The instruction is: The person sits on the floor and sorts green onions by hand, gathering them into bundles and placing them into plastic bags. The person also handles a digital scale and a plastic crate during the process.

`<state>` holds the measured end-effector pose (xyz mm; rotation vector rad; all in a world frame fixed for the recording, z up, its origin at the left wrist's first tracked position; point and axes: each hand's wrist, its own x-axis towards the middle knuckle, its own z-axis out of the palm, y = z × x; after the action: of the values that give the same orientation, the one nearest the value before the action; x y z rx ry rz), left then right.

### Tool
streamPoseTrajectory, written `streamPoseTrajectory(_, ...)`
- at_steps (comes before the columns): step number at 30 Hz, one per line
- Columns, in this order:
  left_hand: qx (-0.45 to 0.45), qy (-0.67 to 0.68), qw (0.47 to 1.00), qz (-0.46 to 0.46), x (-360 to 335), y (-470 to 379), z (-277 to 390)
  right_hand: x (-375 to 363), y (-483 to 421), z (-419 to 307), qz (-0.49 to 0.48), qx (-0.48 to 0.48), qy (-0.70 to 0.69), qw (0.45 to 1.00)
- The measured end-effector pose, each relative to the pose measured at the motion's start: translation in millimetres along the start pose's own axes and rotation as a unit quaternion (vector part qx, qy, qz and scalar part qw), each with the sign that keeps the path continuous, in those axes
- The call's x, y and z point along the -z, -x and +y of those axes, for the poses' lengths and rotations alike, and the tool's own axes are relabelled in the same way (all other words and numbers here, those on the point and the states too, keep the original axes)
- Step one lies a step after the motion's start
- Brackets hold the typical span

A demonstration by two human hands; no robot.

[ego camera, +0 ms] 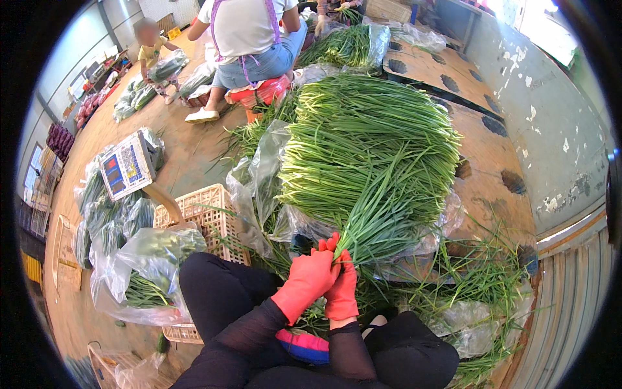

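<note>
My left hand (306,278), in a red rubber glove, closes around the pale stem end of a bunch of Chinese chives (376,228). Pressed up beside it, my right hand (343,291) in a matching glove also grips the stems; the gloves partly hide each other's fingers. The bunch's green leaves fan away from me and to the right. Their far part lies over the near edge of a large, neatly layered chive pile (364,141), whose pale ends face left. Clear plastic sheeting (265,165) shows along the pile's left side.
A scale display (127,165) stands left, beside a plastic crate (209,209). A plastic bag of chives (150,287) lies nearer. Loose leaves (481,282) litter the right. Beyond the pile is a board with holes (491,160). A seated person (250,39) and a child (153,51) are ahead.
</note>
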<state>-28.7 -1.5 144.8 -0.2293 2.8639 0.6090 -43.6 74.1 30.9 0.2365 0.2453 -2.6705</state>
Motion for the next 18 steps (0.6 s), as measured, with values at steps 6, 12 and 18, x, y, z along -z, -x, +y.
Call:
streamPoseTrajectory(6,-0.053,0.235,0.971,0.013,5.8,21.0,-26.3,-7.8,3.9,-10.4,0.053,-0.004,-0.022,0.998)
streamPoseTrajectory(12,0.024,0.141,0.989,-0.025,7.4,41.7,-34.8,-30.6,9.8,-12.2,0.046,-0.029,-0.049,0.997)
streamPoseTrajectory(18,-0.017,0.056,0.991,0.117,7.6,40.0,-15.4,-12.3,3.3,-8.9,0.005,-0.058,-0.064,0.996)
